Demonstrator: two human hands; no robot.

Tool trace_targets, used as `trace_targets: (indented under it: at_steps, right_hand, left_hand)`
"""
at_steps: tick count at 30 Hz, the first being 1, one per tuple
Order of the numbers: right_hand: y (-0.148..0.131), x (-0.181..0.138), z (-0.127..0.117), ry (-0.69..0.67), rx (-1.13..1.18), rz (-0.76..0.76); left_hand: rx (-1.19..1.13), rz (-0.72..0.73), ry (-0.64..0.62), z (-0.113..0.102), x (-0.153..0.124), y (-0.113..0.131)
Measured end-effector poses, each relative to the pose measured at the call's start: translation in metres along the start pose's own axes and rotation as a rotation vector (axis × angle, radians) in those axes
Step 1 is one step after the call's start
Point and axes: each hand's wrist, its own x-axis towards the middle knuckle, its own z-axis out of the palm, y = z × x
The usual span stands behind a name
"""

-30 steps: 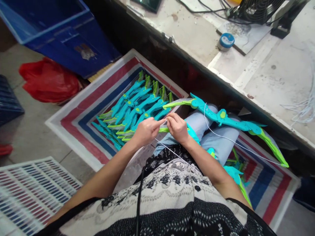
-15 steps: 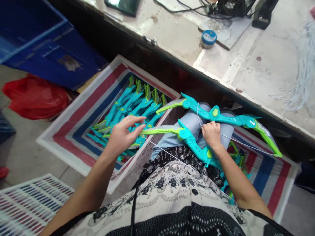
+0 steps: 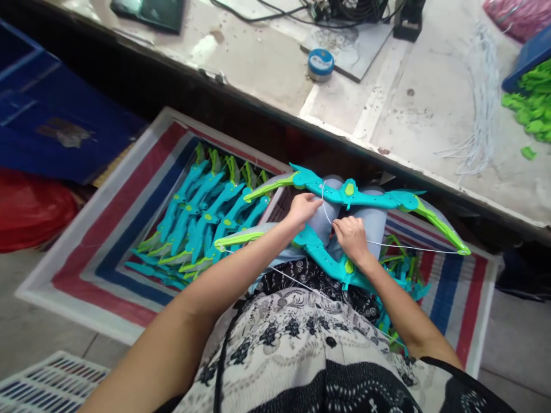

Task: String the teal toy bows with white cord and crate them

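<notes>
Two teal and green toy bows lie across my lap. The far bow rests on my knees, with a white string running to its right tip. The near bow lies closer to my body. My left hand is closed on the loose string near the far bow's left grip. Just right of it, my right hand pinches the same string above the near bow.
A striped woven bag on my left holds several finished bows. Another striped bag with bow parts sits on my right. The workbench beyond carries a blue tape roll, white strings, green parts and cables.
My hands left the near bow's tip. The right hand went to the far bow's string first, then the left hand came over from the bag side and joined it.
</notes>
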Motion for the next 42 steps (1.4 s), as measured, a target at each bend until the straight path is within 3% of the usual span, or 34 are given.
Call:
trace_targets:
  at_steps: [4,7,10,13,18,22,26,30,35,39,42]
  right_hand:
    - [-0.008,-0.003,0.004,-0.031,0.020,-0.098]
    - [-0.010,-0.001,0.002,-0.048,0.049,-0.160]
    - [-0.004,0.017,-0.007,0.070,0.073,-0.133]
    - [0.005,0.054,-0.015,0.161,0.035,-0.098]
    - [0.016,0.097,-0.016,-0.077,-0.089,-0.135]
    - [0.024,0.086,-0.028,-0.189,-0.093,-0.165]
    - [0.044,0.060,-0.044,-0.256,0.165,-0.150]
    - [0.064,0.038,-0.047,-0.276,0.473,-0.109]
    - [0.073,0.027,-0.042,-0.259,0.574,-0.017]
    - [0.072,0.025,-0.043,-0.269,0.582,-0.006]
    - [0.071,0.023,-0.044,-0.267,0.589,-0.005]
  left_hand:
    - [0.293,0.157,0.051,0.008,0.016,-0.004]
    - [0.329,0.220,0.091,0.010,0.020,-0.008]
    - [0.092,0.191,0.016,0.007,0.014,-0.010]
    - [-0.309,0.044,-0.138,-0.004,0.002,-0.005]
    - [-0.685,-0.010,-0.292,-0.030,-0.017,0.021]
    - [-0.739,0.031,-0.394,-0.046,-0.035,0.037]
    - [-0.702,0.079,-0.489,-0.056,-0.057,0.039]
    - [-0.666,0.080,-0.465,-0.065,-0.069,0.032]
    - [-0.564,0.025,-0.455,-0.069,-0.067,0.030]
    - [-0.566,0.149,-0.303,-0.077,-0.054,0.047]
    - [-0.510,0.297,-0.083,-0.080,-0.032,0.068]
